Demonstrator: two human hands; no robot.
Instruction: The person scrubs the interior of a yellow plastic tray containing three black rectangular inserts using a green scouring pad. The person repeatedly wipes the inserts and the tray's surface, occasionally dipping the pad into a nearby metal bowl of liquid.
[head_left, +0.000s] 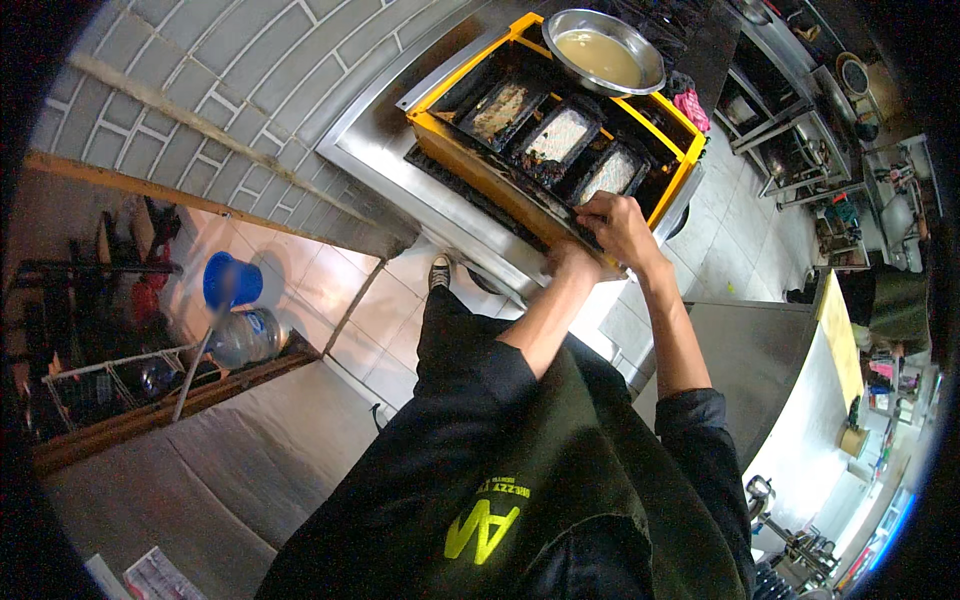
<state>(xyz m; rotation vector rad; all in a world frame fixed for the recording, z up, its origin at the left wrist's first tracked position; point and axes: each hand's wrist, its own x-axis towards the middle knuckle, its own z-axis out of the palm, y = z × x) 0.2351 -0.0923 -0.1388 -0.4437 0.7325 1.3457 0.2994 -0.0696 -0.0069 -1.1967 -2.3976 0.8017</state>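
A yellow-framed gas grill (480, 169) with a blackened inside stands on a steel surface before me. Three rectangular burners show in it: one with a brownish, dirty face (499, 116), a middle one with a pale face (559, 135) and a pale one nearest my hands (611, 180). Charred bits lie around them. My right hand (621, 229) is at the grill's near right corner, fingers curled at the front edge; anything pinched there is too small to tell. Blurred, my left hand (574, 264) is against the front panel just below, its fingers hidden.
A steel bowl (651, 67) of cloudy liquid rests on the grill's far corner. Left of the grill is a brick-patterned wall (255, 67). A blue bucket (232, 281) and a large plastic bottle (247, 339) are at left. A steel counter (780, 442) stands at right.
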